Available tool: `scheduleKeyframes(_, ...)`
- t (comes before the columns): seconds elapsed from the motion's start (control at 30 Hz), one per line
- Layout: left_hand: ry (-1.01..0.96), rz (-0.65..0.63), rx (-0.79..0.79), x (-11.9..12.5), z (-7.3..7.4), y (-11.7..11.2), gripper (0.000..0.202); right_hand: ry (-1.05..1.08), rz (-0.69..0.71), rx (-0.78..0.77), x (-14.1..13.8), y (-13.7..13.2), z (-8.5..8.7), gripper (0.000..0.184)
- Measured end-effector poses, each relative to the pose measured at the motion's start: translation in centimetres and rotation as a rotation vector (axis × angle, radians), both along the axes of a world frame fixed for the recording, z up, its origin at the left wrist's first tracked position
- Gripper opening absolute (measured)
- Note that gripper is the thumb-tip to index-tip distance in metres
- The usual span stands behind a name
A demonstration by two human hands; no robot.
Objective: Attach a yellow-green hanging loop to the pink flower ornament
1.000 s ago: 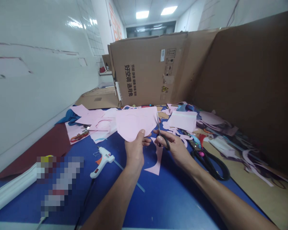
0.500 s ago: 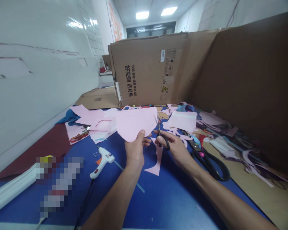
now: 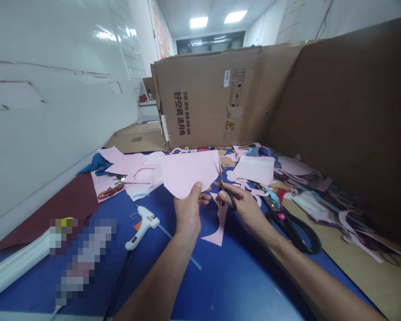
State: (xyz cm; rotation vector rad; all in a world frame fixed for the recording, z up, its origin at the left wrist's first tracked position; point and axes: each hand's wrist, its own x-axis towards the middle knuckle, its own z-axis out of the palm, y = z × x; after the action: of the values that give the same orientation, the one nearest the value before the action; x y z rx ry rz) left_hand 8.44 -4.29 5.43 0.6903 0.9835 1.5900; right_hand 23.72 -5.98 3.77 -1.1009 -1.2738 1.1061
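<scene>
Cutting step: the left hand (image 3: 187, 214) holds up a pink paper sheet (image 3: 187, 173), fingers (image 3: 197, 189) pinched narrow on its lower edge. The right hand (image 3: 243, 209) grips black-handled scissors (image 3: 227, 197), fingers closed around the handles, blades at the sheet's right edge. Next move calls for closing the blades along that edge, left hand steadying the paper. Left of the sheet: a hot glue gun (image 3: 143, 225) and pink offcuts (image 3: 130, 164) on the blue table (image 3: 227, 285). Right of the sheet: second black scissors (image 3: 289, 227). Beyond the sheet: a cardboard box (image 3: 200, 100). Nothing blocks the blades.
</scene>
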Motion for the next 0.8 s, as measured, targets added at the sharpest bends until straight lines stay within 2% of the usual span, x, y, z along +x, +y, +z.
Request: scheduleKeyframes(0.8,0.004,0.009,-0.001,0.08,0.04,0.08,0.036,0.017,-0.021,-0.025,-0.16,0.0,0.17,0.065)
